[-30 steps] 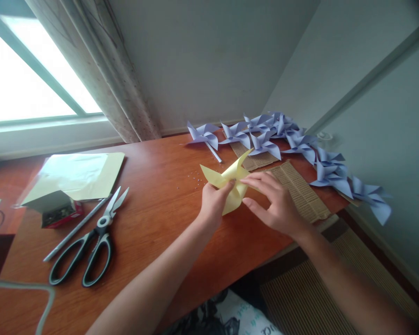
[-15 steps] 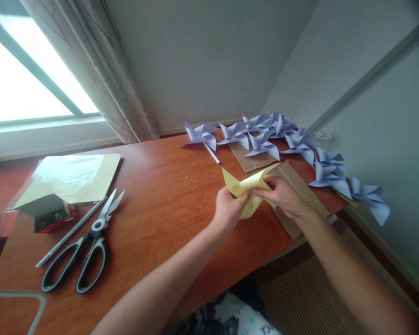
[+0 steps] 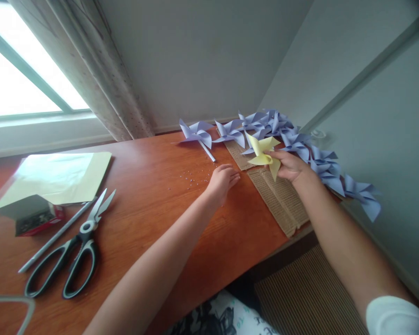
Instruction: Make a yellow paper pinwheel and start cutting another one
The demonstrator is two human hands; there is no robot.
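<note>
My right hand (image 3: pixel 289 165) pinches a yellow paper pinwheel (image 3: pixel 263 153) by one side, its folded blades facing up over the cardboard. To the left of it, my left hand (image 3: pixel 223 182) hovers low over the table with its fingers loosely stretched out and nothing visible in them. Small beads (image 3: pixel 192 180) lie scattered just beyond that hand. Several lilac paper pinwheels (image 3: pixel 229 131) rest along the table's back and right edges. One lilac pinwheel (image 3: pixel 196 132) has a white paper stick (image 3: pixel 207 151) under it.
Flat corrugated cardboard (image 3: pixel 277 200) lies at the table's right edge. On the left are large scissors (image 3: pixel 85 232) with open blades, a grey rod (image 3: pixel 56 238), a small red box (image 3: pixel 38 218) and yellow paper sheets (image 3: pixel 70 174) in a clear sleeve. A wall and curtain stand behind.
My left hand has let go of the yellow pinwheel. My right hand has carried it up and away toward the lilac pinwheels. The view has shifted slightly right.
</note>
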